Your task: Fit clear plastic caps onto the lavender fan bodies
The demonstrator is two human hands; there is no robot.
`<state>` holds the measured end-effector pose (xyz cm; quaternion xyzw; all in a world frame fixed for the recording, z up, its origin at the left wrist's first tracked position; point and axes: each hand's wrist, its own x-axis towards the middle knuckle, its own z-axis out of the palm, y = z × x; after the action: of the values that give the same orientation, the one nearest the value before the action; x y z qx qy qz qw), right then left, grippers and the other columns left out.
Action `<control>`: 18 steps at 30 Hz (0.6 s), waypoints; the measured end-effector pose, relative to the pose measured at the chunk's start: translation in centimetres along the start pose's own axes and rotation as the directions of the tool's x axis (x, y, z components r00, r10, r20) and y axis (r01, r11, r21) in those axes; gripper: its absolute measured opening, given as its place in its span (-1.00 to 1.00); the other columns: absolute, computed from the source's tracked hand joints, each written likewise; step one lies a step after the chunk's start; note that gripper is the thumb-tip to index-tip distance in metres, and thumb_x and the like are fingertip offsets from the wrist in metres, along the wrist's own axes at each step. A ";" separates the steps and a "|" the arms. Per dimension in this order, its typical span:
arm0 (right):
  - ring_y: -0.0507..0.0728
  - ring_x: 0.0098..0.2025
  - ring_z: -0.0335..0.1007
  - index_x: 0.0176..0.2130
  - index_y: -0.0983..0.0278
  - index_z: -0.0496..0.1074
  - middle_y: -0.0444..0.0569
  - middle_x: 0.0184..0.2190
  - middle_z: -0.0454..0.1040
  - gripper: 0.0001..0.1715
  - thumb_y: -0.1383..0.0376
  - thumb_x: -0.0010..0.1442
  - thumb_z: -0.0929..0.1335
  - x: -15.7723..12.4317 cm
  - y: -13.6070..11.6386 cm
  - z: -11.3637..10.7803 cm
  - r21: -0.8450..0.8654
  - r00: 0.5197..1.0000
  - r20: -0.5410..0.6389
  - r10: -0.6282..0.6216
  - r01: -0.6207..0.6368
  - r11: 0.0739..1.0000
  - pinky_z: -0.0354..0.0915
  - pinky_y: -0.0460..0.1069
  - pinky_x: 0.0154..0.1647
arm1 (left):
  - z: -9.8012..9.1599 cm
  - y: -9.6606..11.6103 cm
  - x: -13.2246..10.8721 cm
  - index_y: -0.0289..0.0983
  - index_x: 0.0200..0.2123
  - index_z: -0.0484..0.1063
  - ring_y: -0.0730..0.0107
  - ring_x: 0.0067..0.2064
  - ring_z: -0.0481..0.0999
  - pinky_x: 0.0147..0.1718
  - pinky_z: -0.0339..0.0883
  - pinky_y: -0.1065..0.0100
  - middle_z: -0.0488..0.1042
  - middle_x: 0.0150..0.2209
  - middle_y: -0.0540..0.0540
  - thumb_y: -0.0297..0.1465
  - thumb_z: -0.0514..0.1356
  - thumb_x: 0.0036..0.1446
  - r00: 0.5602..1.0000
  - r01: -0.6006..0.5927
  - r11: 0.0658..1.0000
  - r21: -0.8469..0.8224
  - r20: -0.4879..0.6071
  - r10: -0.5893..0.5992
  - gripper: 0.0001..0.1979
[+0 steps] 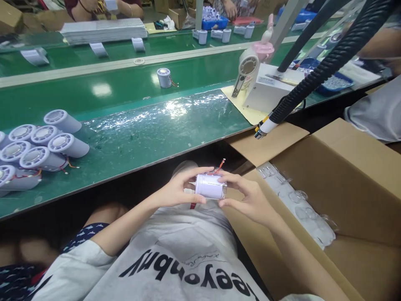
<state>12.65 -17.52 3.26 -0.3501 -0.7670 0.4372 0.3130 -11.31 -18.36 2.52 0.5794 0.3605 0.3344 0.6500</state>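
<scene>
A white cylindrical unit lies sideways between my two hands, in front of my shirt and below the bench edge. My left hand grips its left end, fingers on top and thumb underneath. On the right end, my right hand holds it with fingers above and thumb below. Red wires with a small connector stick up from its top. Several similar white cylinders with vented round ends and red wires rest on the bench at the left. Another cylinder stands upright on the green belt.
An open cardboard box with clear plastic parts is at my right. A black corrugated hose hangs over the bench beside a grey metal box and a small fan. Other people work across the belt and at the right.
</scene>
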 end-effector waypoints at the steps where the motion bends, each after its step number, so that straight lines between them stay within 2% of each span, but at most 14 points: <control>1: 0.26 0.07 0.44 -0.01 0.16 0.40 0.03 0.12 0.44 -0.50 0.20 0.07 0.52 0.0 -0.2 0.0 0.037 0.999 0.010 0.032 -0.032 0.999 0.41 0.17 0.10 | 0.0 0.0 -0.1 -0.08 0.22 0.27 0.07 0.17 0.40 0.09 0.35 0.17 0.29 0.26 -0.18 -0.37 0.41 -0.06 0.999 -0.028 1.000 0.012 0.026 0.028 -0.25; 4: 0.24 0.02 0.47 -0.01 0.17 0.39 0.01 0.04 0.48 -0.48 0.18 0.05 0.52 0.0 -0.7 0.0 0.129 0.995 0.032 0.097 -0.100 0.987 0.42 0.19 0.09 | -0.1 0.1 -0.3 -0.04 0.23 0.25 0.08 0.24 0.33 0.17 0.28 0.15 0.25 0.29 -0.16 -0.40 0.41 -0.07 0.993 -0.094 0.995 0.037 0.073 0.091 -0.22; 9: 0.22 0.01 0.46 -0.02 0.18 0.39 0.01 -0.02 0.50 -0.49 0.18 0.05 0.52 0.1 -1.3 -0.1 0.218 0.983 0.052 0.173 -0.181 0.959 0.45 0.16 0.05 | -0.1 0.3 -0.5 -0.06 0.25 0.24 0.07 0.26 0.31 0.20 0.24 0.12 0.24 0.29 -0.17 -0.41 0.41 -0.06 0.990 -0.128 0.986 0.104 0.076 0.120 -0.21; 14: 0.19 -0.05 0.48 -0.04 0.17 0.38 0.01 0.00 0.47 -0.50 0.17 0.05 0.51 0.0 -1.4 -0.1 0.275 0.965 0.079 0.251 -0.263 0.925 0.48 0.10 -0.04 | -0.2 0.3 -0.5 -0.05 0.25 0.23 0.07 0.28 0.28 0.25 0.16 0.10 0.27 0.28 -0.16 -0.39 0.42 -0.07 0.982 -0.177 0.966 0.189 0.091 0.163 -0.20; 18: 0.18 -0.10 0.50 -0.04 0.18 0.36 0.04 -0.01 0.47 -0.52 0.15 0.07 0.49 0.0 -1.3 0.1 0.380 0.947 0.123 0.298 -0.322 0.867 0.50 0.05 -0.16 | -0.1 0.3 -0.7 -0.06 0.25 0.23 0.05 0.23 0.34 0.21 0.22 0.07 0.28 0.27 -0.18 -0.36 0.41 -0.06 0.984 -0.167 0.964 0.205 0.089 0.152 -0.21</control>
<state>12.28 -18.05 4.35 -0.3850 -0.6056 0.6378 0.2798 -11.75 -18.82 2.83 0.6843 0.3224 0.3241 0.5681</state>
